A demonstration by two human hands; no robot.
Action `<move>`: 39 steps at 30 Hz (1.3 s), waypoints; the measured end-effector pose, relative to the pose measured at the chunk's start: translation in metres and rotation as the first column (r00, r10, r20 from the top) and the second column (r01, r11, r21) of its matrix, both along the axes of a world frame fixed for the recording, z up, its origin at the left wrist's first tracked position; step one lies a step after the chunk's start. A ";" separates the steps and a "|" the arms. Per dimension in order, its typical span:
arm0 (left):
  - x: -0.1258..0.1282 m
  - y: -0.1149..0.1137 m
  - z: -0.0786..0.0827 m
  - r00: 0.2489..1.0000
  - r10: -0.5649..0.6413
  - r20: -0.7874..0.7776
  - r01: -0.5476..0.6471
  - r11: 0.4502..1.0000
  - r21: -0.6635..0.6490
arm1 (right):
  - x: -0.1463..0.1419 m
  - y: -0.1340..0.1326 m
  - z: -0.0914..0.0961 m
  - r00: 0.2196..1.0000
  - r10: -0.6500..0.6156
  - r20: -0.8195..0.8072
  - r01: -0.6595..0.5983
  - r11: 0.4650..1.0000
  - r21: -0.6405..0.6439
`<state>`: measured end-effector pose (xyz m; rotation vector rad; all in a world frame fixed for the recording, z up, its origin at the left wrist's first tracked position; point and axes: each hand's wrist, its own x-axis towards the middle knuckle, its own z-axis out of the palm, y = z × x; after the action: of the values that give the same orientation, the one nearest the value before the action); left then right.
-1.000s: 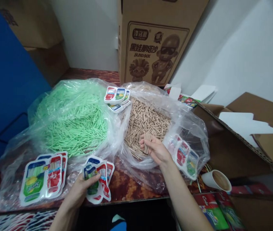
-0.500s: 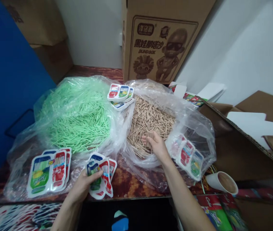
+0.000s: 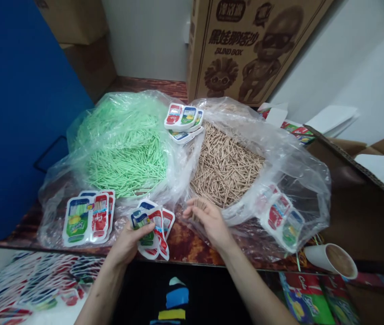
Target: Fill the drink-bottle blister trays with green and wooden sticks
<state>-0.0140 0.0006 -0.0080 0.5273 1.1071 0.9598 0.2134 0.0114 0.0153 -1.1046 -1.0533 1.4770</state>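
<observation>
My left hand (image 3: 134, 237) grips a fanned bunch of soda-shaped plastic packets (image 3: 156, 230), printed in red, green and blue, at the table's front edge. Between the fingers of my right hand (image 3: 207, 221) is a small bundle of tan sticks (image 3: 198, 210), held in front of a clear bag. That bag holds a heap of loose tan sticks (image 3: 227, 167). Left of it, a second clear bag is full of light green sticks (image 3: 127, 158). More packets (image 3: 88, 216) lie on the left bag's front flap, and a small stack (image 3: 183, 122) rests between the two bags.
Further packets (image 3: 282, 216) lie at the right bag's edge, by a tilted paper cup (image 3: 330, 261). A large printed carton (image 3: 246, 54) stands behind. An open cardboard box (image 3: 364, 207) is at right; a tray of many packets (image 3: 36, 284) sits low at left.
My right hand has drawn back from the heap of tan sticks toward the packets, bringing a small bundle along. My left hand keeps its hold. The camera view has shifted.
</observation>
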 end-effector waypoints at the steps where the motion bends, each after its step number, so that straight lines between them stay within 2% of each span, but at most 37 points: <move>1: 0.000 -0.001 0.003 1.000 0.022 0.004 -0.022 1.000 0.010 | -0.009 -0.006 -0.008 0.999 0.017 0.050 -0.017 1.000 0.010; 5: 0.000 -0.003 0.011 0.995 0.092 -0.024 -0.091 0.995 0.051 | -0.024 -0.020 -0.036 0.947 0.005 0.322 -0.035 0.996 0.088; 9: -0.002 -0.004 0.011 0.987 0.143 -0.074 -0.135 0.986 0.100 | -0.023 -0.023 -0.045 0.922 -0.015 0.387 -0.049 0.987 0.155; 17: -0.003 -0.007 0.006 0.984 0.142 -0.112 -0.127 0.983 0.132 | -0.022 -0.022 -0.036 0.923 0.018 0.384 -0.078 0.987 0.139; 25: -0.005 -0.005 0.001 0.978 0.092 -0.186 -0.065 0.988 0.143 | -0.017 -0.018 -0.026 0.918 0.061 0.391 -0.130 0.980 0.153; 32: 0.002 -0.006 0.006 0.972 0.061 -0.227 -0.033 0.991 0.126 | -0.016 -0.016 -0.023 0.917 0.072 0.392 -0.143 0.977 0.155; 39: 0.002 -0.004 0.013 0.963 -0.019 -0.270 0.051 0.993 0.110 | -0.016 -0.014 -0.018 0.935 0.074 0.348 -0.138 0.977 0.163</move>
<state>-0.0120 -0.0036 0.0046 0.7879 1.2845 0.9440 0.1979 -0.0023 -0.0027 -1.2101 -1.4815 1.2645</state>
